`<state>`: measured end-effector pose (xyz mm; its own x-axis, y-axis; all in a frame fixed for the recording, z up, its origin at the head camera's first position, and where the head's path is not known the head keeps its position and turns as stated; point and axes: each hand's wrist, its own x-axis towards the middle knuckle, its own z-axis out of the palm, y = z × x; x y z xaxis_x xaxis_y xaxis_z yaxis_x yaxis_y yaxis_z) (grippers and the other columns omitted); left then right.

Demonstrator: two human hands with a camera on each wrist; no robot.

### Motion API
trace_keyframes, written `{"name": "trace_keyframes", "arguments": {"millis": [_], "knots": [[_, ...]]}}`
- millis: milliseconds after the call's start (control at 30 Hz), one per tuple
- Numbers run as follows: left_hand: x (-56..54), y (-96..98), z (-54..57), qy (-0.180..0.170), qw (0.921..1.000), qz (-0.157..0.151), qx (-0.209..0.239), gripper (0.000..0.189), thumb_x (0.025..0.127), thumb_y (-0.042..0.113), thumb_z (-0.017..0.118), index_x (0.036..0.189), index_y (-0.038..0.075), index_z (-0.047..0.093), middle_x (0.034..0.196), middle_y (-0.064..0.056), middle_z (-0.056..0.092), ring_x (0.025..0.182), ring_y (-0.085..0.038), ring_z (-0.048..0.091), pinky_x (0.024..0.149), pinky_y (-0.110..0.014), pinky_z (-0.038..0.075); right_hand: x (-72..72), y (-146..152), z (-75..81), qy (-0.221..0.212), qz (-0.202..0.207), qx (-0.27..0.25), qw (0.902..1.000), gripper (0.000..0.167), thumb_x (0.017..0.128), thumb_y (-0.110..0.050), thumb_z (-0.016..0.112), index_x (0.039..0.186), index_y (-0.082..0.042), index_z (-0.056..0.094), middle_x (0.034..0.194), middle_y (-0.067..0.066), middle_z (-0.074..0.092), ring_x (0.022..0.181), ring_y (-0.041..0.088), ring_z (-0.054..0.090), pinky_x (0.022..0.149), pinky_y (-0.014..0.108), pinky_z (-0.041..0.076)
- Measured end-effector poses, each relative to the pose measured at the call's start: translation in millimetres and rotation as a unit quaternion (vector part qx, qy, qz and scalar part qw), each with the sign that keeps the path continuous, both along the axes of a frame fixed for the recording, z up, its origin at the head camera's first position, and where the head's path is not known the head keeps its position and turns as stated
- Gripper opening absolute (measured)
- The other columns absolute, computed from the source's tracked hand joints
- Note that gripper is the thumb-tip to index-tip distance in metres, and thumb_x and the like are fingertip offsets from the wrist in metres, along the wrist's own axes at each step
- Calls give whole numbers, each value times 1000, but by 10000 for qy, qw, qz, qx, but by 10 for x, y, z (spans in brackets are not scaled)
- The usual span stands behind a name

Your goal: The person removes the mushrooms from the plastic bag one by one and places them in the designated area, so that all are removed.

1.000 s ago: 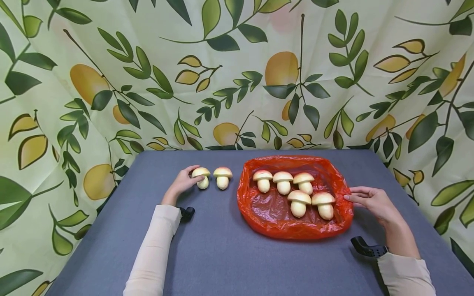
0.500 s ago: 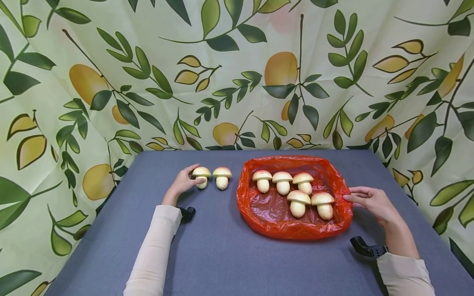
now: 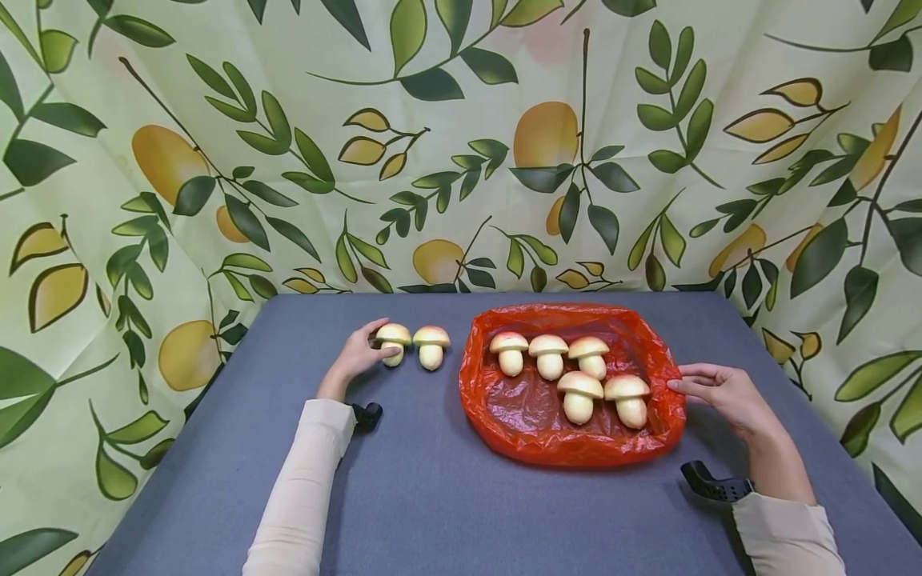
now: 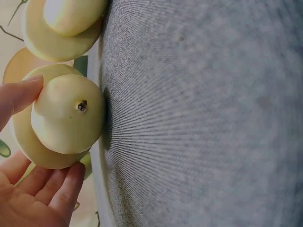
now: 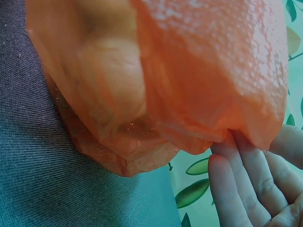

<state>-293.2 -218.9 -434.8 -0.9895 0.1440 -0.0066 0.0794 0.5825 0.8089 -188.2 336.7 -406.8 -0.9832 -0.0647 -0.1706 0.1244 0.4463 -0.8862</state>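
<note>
My left hand (image 3: 358, 354) holds a toy mushroom (image 3: 393, 334) at the back left of the table, thumb on the near side and fingers behind. In the left wrist view the rounded stem of this mushroom (image 4: 71, 116) faces the camera, with a small dark spot on it. Just right of it is a second mushroom (image 3: 430, 354) with a pinkish cap. At the right, my right hand (image 3: 727, 398) pinches the rim of a red plastic bag (image 3: 562, 454), its mouth spread wide. Inside the bag lie several more mushrooms (image 3: 579, 406). The right wrist view shows fingertips partly hidden by the bag's folded edge.
A grey-blue cloth (image 3: 432, 512) covers the table. Behind and at the sides hangs a curtain (image 3: 461, 160) printed with leaves and fruit. Each wrist wears a black camera mount, such as the right mount (image 3: 716, 484).
The left hand's mushroom has shifted slightly right, closer to the one beside it, and its stem stands a little straighter. The right hand and the bag have stayed in place.
</note>
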Motion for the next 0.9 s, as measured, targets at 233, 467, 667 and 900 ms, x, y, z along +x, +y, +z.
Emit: {"name": "trace_keyframes", "arguments": {"millis": [233,467,667,900], "knots": [[14,-12,-9,-37,10000,-5,82,71,87,14,69,146,-5,33,147,-27,42,131,-43,49,110,-50,41,3,4,-1,94,51,-143,9998,20,92,-22,65,86,-41,66,81,-30,66,75,-4,68,73,15,55],[35,-30,-4,-97,9999,32,139,71,88,14,67,147,-3,32,151,-25,38,133,-42,46,112,-51,39,4,0,1,117,69,-177,9998,21,92,-22,65,85,-41,66,81,-30,66,75,-2,69,73,14,54],[61,-43,13,-144,9995,33,287,71,89,13,67,148,-4,30,151,-26,37,137,-43,42,115,-50,36,3,-4,-5,78,42,-121,9999,19,92,-23,65,85,-41,66,81,-30,65,75,-3,68,73,15,55],[117,-66,91,162,9989,202,392,70,88,11,68,146,-6,32,151,-28,37,142,-40,35,120,-48,28,4,-2,1,62,57,-157,9998,20,93,-23,64,85,-42,66,81,-30,66,75,-2,69,72,13,54]]}}
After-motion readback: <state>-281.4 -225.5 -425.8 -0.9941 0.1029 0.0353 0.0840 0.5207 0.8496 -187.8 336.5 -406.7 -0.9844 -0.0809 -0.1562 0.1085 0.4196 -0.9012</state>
